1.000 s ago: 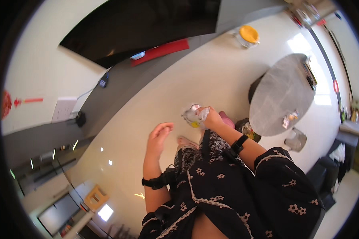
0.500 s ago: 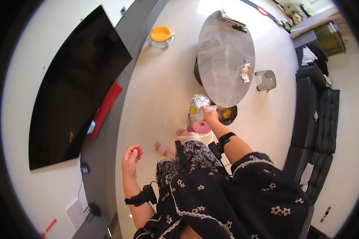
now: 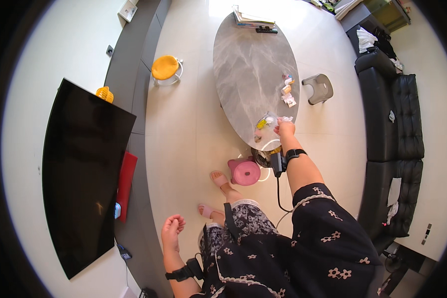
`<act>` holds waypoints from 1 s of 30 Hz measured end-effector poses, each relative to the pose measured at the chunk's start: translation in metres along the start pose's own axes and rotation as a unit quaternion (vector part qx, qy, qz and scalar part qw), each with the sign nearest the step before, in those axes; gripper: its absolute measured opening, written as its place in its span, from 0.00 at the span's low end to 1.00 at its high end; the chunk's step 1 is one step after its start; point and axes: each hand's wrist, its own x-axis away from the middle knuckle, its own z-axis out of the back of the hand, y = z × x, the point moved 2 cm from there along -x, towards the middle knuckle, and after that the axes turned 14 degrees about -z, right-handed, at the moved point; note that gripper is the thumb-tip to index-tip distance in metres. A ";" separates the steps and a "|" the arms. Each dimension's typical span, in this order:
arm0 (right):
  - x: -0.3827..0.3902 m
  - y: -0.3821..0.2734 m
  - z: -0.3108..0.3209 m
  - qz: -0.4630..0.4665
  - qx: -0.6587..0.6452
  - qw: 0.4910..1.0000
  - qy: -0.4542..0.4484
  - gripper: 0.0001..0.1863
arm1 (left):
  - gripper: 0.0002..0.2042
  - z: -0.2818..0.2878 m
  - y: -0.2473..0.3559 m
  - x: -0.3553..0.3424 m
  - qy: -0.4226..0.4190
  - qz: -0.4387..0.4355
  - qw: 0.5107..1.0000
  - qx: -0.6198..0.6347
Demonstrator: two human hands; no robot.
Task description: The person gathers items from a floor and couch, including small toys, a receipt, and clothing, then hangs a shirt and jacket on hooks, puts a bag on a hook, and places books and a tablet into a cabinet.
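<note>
My right hand [image 3: 285, 129] grips the top of a clear plastic bag [image 3: 265, 123] over the near end of the grey oval table [image 3: 253, 74]. Something yellow-green shows through the bag's side; I cannot make out the rest of its contents. Whether its bottom rests on the tabletop is hard to tell. My left hand [image 3: 172, 231] hangs low at my left side with its fingers loosely curled and nothing in it. Several small packets [image 3: 287, 93] lie along the table's right edge.
A pink stool [image 3: 245, 172] stands just before the table, beside a dark round bin [image 3: 261, 157] partly hidden by my forearm. A grey stool [image 3: 318, 89] is right of the table, a yellow-topped stool [image 3: 165, 67] left. Black sofa [image 3: 377, 124] right; large screen [image 3: 84, 184] left.
My right hand has carried the bag forward and up from above the pink stool to the table's near end. The view has shifted, and my left hand stays low and curled.
</note>
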 end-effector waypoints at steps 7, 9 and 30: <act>-0.072 -0.045 -0.010 0.006 -0.138 0.990 -0.018 0.09 | 0.09 -0.037 0.010 -0.034 -0.013 0.038 0.996 -0.079; -0.087 -0.049 -0.012 0.015 -0.154 0.988 -0.022 0.11 | 0.10 -0.042 0.011 -0.040 -0.010 0.051 0.995 -0.086; 0.082 0.258 0.125 0.097 0.498 0.853 -0.118 0.13 | 0.11 0.016 0.026 -0.013 -0.108 -0.033 0.990 -0.084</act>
